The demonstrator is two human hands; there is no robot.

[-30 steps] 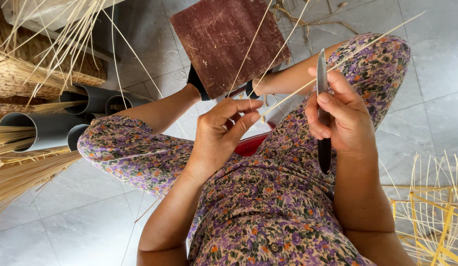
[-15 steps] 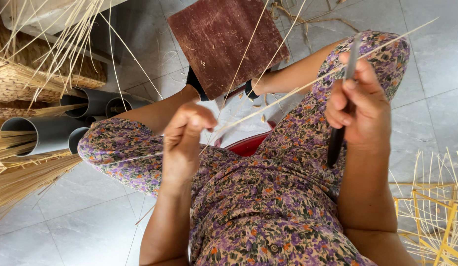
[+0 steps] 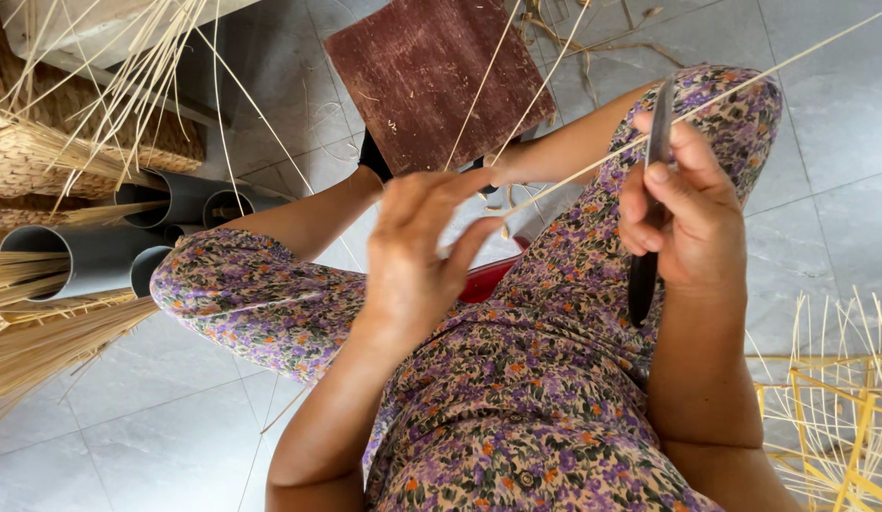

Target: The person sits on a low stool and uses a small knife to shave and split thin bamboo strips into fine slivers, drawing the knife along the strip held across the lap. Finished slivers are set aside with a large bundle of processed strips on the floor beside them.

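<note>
My right hand (image 3: 687, 223) grips a dark knife (image 3: 646, 228) upright, blade up, above my right knee. A long thin bamboo strip (image 3: 744, 81) runs from the upper right past the blade down toward my left hand (image 3: 417, 251). The fingers of my left hand pinch the near end of that strip over my lap. I sit on the floor in a purple flowered dress (image 3: 517, 417), knees apart.
A dark red wooden board (image 3: 431, 76) lies on the grey tiled floor ahead. Grey plastic pipes (image 3: 90, 256) holding bundles of bamboo strips (image 3: 43, 341) lie at left, beside a woven basket (image 3: 43, 142). A yellow bamboo frame (image 3: 839, 417) sits at right. A red object (image 3: 488, 280) shows between my legs.
My left hand dropped toward my lap, then rose again to the middle and pinches the strip. My right hand with the knife moved slightly up and right.
</note>
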